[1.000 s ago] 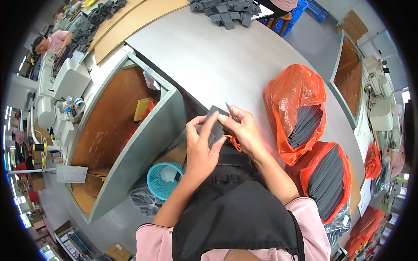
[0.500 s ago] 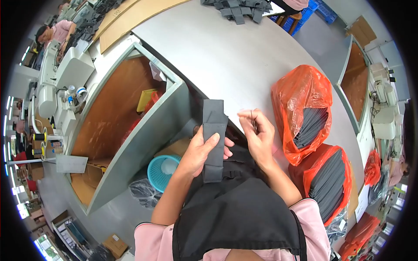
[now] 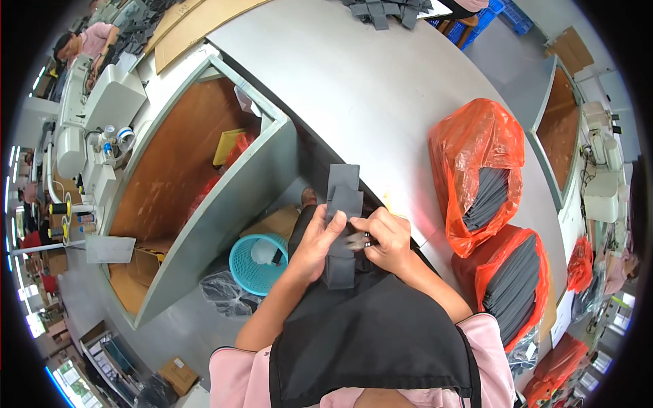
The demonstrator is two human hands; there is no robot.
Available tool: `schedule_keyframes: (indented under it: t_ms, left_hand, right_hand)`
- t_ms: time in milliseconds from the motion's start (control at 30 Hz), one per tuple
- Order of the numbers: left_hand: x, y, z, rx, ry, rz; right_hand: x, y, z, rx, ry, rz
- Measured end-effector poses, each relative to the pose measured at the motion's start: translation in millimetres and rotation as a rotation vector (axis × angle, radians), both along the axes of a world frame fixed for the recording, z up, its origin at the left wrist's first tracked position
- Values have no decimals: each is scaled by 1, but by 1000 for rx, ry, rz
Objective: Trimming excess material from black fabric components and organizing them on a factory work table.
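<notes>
A dark grey fabric strip [image 3: 342,270], with folded, stitched layers, stands lengthwise in front of my black apron. My left hand [image 3: 320,241] grips it from the left side, thumb lying across its front. Against the strip's right edge is my right hand [image 3: 386,238], its fingers curled closed. It holds a small tool that looks like thread snips [image 3: 357,241]; a dark loop sits at the finger and the pale blade end is blurred. The fingers of my left hand behind the strip are hidden.
Red plastic bags [image 3: 476,146] of dark fabric pieces stand on the right of the pale table [image 3: 326,75]. A grey-sided wooden compartment [image 3: 224,204] lies left. Below it are a blue basket [image 3: 245,272] and a cardboard box. A person works at the far left.
My right hand has come left and down to the strip, its fingers closing in. The strip and left hand have shifted slightly right. A small dark piece now shows at the basket.
</notes>
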State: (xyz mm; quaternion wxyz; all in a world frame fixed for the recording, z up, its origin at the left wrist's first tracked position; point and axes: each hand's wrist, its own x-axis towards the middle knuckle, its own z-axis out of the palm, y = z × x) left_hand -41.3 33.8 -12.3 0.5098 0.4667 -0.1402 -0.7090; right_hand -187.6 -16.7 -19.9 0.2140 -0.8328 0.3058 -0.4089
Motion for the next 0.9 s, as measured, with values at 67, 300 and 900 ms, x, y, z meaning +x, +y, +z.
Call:
schedule_keyframes:
  t_ms: [67, 300, 900]
  left_hand:
    - [1, 3, -1, -2, -6, 8]
    - [9, -4, 0, -205, 44, -42]
    - [7, -11, 17, -244, 138, -103]
  right_hand:
    - [0, 1, 2, -28, 44, 20]
    - [-15, 13, 15, 355, -162, -78]
    - [-12, -15, 25, 577, -218, -178]
